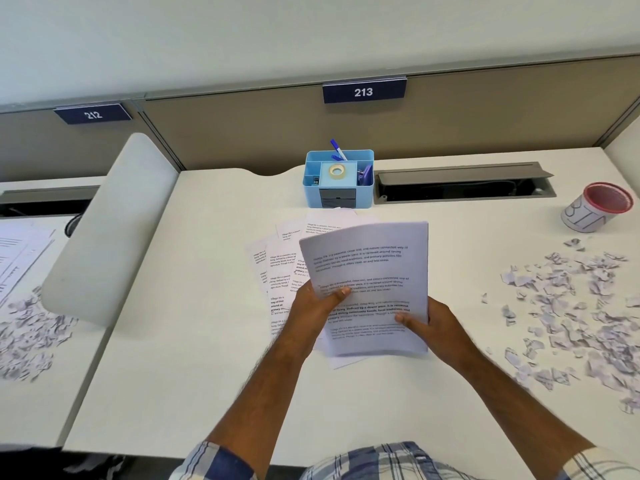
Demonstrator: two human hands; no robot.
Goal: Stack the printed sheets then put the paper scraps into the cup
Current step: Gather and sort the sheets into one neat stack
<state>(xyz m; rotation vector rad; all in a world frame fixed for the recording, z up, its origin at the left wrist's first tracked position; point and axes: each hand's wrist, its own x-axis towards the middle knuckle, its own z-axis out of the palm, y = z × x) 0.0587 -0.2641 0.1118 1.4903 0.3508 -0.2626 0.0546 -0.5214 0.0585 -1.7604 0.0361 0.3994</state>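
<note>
1. While both hands grip it, the stack of printed sheets is raised off the desk, top edge tilted away, text facing the camera.
2. Left hand pinches the stack's left edge, thumb on the printed face, fingers hidden behind.
3. Right hand clamps the lower right edge, thumb on top, fingers underneath.
4. More sheets lie fanned on the desk just behind and left of the stack, partly hidden by it and the left hand.
5. Scraps are scattered over the right part of the desk, well apart from both hands.
6. Cup, red rim, lettered white sleeve, sits tilted at the far right, beyond the scraps.
7. Blue organizer stands at the back centre with a tape roll and pens in it, just behind the fanned sheets.
8. Cable slot is open, between the organizer and the cup.
9. Curved divider on the left separates this desk from the next one, which has its own scrap pile.
</note>
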